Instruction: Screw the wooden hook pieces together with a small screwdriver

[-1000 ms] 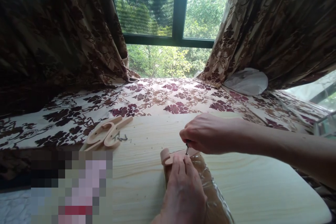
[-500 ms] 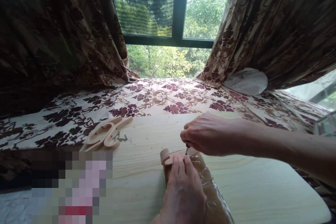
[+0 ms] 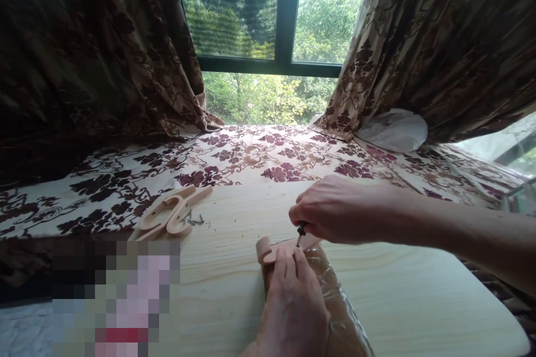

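Nearest, the left hand lies over a brown block wrapped in clear, shiny film, its fingers side by side and lightly bent, the tips on a pale wooden piece with a hooked end. The thumb is hidden, so whether this hand pinches the piece or only presses it down I cannot tell. The wooden piece lies across the far end of the block, its hook toward the left. Just beyond, the right hand is curled closed around a slim driver with a dark collar and silver metal shaft, which points down at the piece beside the left fingertips; its tip and any screw under it are too small to make out. The step in hand looks like turning a fastener at that spot. The next move seems to call for a steady downward push in line with the shaft, with the left fingers bracing the piece clear of the tip. Further off on the pale wood-grained tabletop, small dark metal screws lie by more pale hooked wooden pieces. Past the tabletop spreads a cream cloth with purple-brown flowers, then a dark-framed window.
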Available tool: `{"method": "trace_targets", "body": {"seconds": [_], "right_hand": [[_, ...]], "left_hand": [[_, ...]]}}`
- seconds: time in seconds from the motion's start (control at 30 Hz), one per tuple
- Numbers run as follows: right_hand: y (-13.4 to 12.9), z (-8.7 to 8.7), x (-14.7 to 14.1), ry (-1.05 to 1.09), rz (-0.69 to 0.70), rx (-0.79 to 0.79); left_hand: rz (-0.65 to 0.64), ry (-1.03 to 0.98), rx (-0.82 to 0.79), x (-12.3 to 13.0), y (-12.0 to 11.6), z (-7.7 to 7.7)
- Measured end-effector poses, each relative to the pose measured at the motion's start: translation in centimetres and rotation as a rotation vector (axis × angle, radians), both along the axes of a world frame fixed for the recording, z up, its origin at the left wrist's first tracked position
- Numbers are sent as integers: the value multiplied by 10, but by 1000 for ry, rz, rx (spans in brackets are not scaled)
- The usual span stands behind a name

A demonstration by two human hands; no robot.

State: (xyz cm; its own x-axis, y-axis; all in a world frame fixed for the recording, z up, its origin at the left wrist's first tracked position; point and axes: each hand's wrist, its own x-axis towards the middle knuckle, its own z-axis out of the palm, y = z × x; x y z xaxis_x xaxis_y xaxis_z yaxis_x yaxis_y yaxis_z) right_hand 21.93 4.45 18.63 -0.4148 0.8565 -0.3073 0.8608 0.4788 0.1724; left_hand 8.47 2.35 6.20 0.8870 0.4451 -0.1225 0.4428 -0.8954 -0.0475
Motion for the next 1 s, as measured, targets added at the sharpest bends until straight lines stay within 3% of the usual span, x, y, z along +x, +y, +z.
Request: {"method": "trace_targets", "body": {"seconds": [0.27, 0.6, 0.83, 1.0], "right_hand": [[5, -10, 4, 53, -58, 3], [0, 2, -1, -4, -14, -18], [5, -7, 1, 16, -30, -3], [4, -4, 0, -10, -50, 17]], "left_hand": [[34, -13, 0, 2, -1, -1], [-7, -40, 24, -1, 0, -2], [44, -2, -68, 1, -1, 1], [41, -1, -60, 2, 0, 1]]}}
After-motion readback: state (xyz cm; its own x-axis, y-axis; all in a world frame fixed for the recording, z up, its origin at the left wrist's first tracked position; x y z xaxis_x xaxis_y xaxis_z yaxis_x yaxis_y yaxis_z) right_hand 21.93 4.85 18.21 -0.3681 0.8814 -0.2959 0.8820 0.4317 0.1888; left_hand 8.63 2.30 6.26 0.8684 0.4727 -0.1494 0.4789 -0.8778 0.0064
